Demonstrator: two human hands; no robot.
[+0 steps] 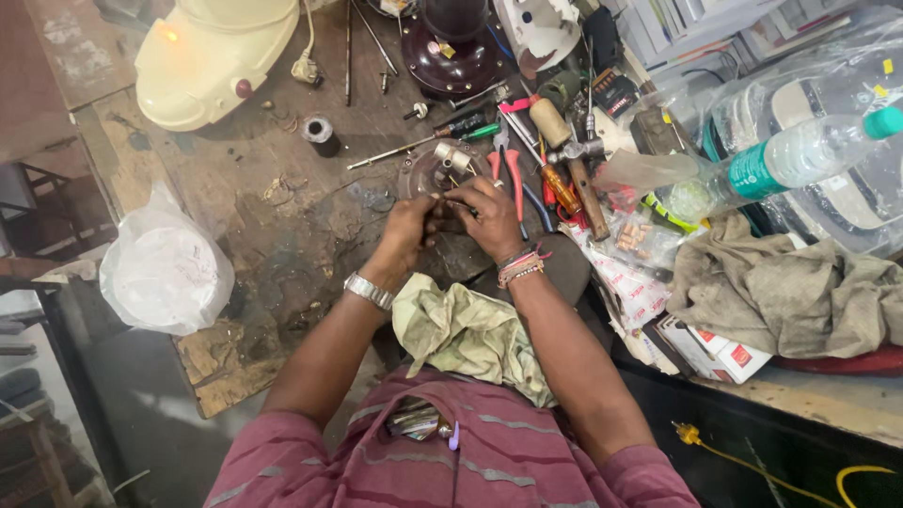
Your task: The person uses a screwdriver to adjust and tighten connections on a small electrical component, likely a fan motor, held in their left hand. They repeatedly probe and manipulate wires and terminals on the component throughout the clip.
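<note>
My left hand [406, 231] and my right hand [489, 218] meet over a worn wooden workbench [235, 188]. Both are closed around a small dark part [440, 213] held between the fingertips; its shape is mostly hidden. Just beyond the fingers lies a round grey metal plate [435, 165] with a short silver shaft standing on it. A metal watch is on my left wrist, and bead and thread bands are on my right wrist.
A cream appliance housing [212, 56] sits far left and a dark maroon base [451, 52] at the top. A hammer [576, 174], red-handled pliers [513, 179] and screwdrivers lie right of the plate. There is a white plastic bag [165, 268] at left, a green cloth [466, 329] near my lap, and a water bottle [800, 155] at right.
</note>
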